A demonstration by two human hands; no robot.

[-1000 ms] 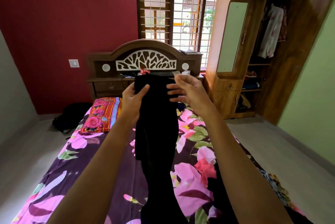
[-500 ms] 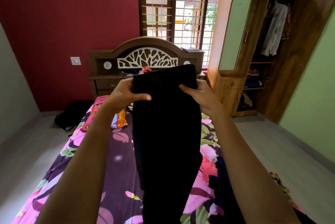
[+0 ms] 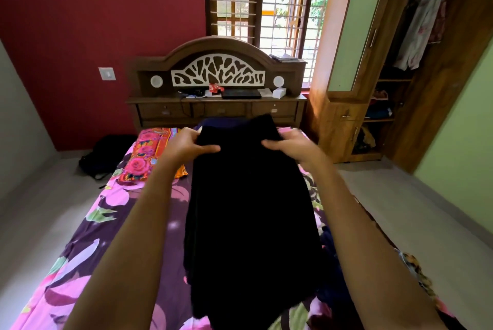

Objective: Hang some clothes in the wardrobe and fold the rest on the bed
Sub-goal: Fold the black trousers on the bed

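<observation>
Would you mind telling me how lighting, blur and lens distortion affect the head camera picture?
Head view: daylight washes out the window; the black garment is so dark that its folds vanish; the right hand looks slightly motion-blurred; the wide lens leans the wardrobe and bows the room's edges.

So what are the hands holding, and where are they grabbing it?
A black garment, by its top edge: the left hand pinches the left corner, the right hand the right corner.
</observation>
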